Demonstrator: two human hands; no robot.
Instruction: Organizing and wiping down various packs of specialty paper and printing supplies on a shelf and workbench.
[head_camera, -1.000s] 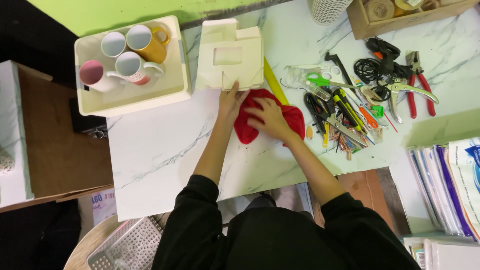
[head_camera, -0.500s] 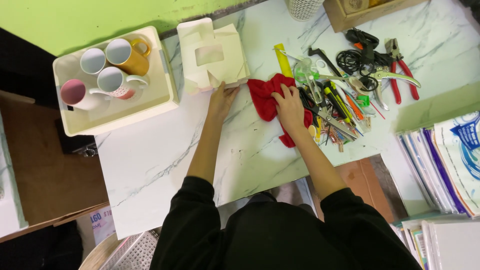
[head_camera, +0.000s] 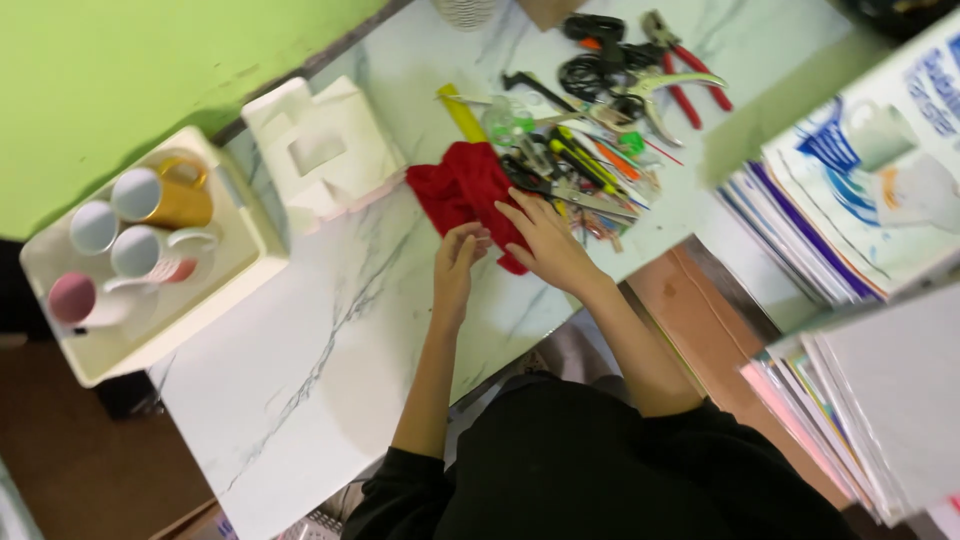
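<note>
I see a white marble-veined table (head_camera: 300, 330) against a green wall (head_camera: 150, 80). A crumpled red cloth (head_camera: 465, 190) lies soft at its middle, with a heap of tools (head_camera: 590, 150) at its 3 o'clock, a moulded white foam block (head_camera: 320, 150) at 9 and a cream tray (head_camera: 215, 290) of glossy mugs (head_camera: 160, 195) farther out at 8. My left hand (head_camera: 460, 255) curls, fingertips pinching the cloth's lower edge. My right hand (head_camera: 545, 240) lies flat and unclenched, fingers spread on the cloth's 4 o'clock corner. Stacked papers (head_camera: 850, 200) sit far right.
</note>
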